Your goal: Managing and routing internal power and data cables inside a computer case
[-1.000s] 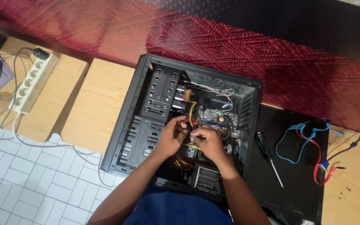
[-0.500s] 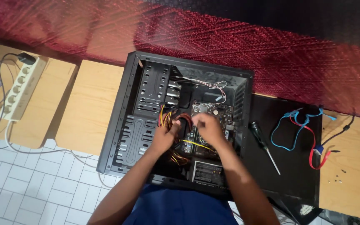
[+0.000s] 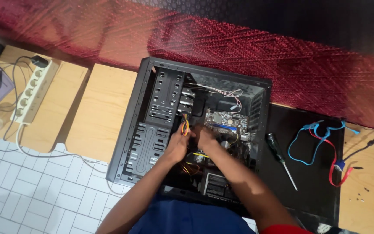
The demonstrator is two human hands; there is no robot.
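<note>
computer case (image 3: 148,130): black metal, perforated drive bays
wire bundle (image 3: 185,126): yellow, red and orange, at the left hand's (image 3: 179,145) fingertips
motherboard (image 3: 226,120): grey-green, blue slot, just beyond the right hand's (image 3: 206,138) fingers
screwdriver (image 3: 278,151): black handle, silver shaft
data cables (image 3: 321,143): blue and red
power strip (image 3: 31,93): cream
cloth (image 3: 308,65): dark red, herringbone weave
floor tiles (image 3: 31,195): white, grey grout

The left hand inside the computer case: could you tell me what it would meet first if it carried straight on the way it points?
The left hand points up and slightly right, so it would probably meet the yellow and red cable bundle at its fingertips first, then the drive bays. Depth is hard to judge from above.
</note>
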